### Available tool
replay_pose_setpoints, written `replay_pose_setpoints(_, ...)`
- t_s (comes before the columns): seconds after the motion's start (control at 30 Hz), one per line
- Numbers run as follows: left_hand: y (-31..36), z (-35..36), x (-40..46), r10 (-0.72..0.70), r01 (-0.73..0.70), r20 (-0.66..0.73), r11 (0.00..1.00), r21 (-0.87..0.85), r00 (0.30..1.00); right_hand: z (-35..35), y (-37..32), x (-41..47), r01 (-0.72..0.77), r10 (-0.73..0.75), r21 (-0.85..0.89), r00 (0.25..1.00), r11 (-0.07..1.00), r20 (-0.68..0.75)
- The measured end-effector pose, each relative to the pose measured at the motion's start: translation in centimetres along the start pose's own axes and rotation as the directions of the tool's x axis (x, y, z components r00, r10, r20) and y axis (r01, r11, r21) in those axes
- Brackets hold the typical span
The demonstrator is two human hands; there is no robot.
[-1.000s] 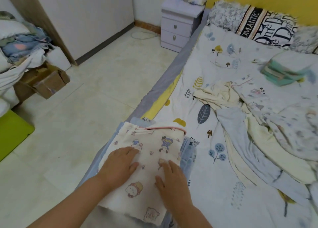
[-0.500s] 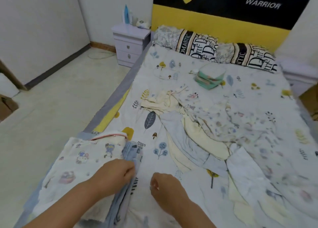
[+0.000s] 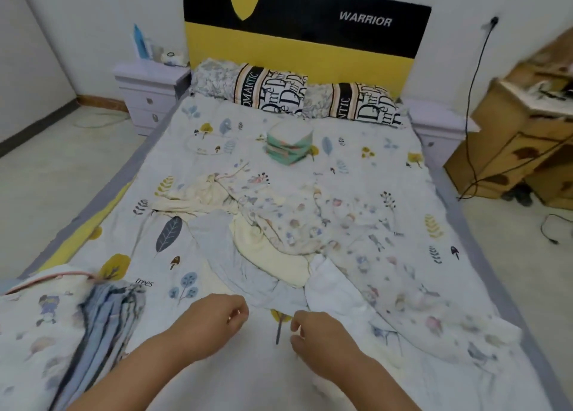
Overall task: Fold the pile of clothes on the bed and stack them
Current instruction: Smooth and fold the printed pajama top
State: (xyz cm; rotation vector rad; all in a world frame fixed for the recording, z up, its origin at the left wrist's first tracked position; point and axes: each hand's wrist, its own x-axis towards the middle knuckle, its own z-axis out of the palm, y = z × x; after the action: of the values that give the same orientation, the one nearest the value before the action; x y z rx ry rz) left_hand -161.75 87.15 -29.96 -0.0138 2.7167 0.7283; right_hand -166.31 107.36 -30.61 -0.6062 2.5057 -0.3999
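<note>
Reaching with loosely curled, empty left hand (image 3: 214, 323) and right hand (image 3: 319, 336) — the pale blue garment (image 3: 229, 255) looks light, limp — best pinched at its near hem.

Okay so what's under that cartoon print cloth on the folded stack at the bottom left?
Under the cartoon print cloth several folded blue layers show along the stack's right edge, resting on the bed sheet. How many pieces, and what they are, is covered.

On the bed (image 3: 403, 150), the folded stack (image 3: 65, 327) lies left of the unfolded pile (image 3: 279, 233).
</note>
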Motion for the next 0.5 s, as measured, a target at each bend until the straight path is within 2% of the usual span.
replay_pose_setpoints(0.2,3.7,3.4,6.2,0.025,-0.025,-0.006,1.0,-0.012,1.0,-2.0,8.8,1.8,-0.135,0.135,0.001,0.99,0.991,-0.032)
replay_pose_setpoints(0.33,3.9,5.5,11.3,0.027,-0.027,0.005,0.997,0.066,1.0,-2.2,14.1,4.8,-0.236,0.234,-0.008,0.969,0.972,-0.079)
replay_pose_setpoints(0.5,2.5,7.7,19.5,-0.02,0.028,-0.051,0.987,0.156,0.999,-1.8,19.3,11.1,-0.342,0.339,0.007,0.927,0.94,-0.161)
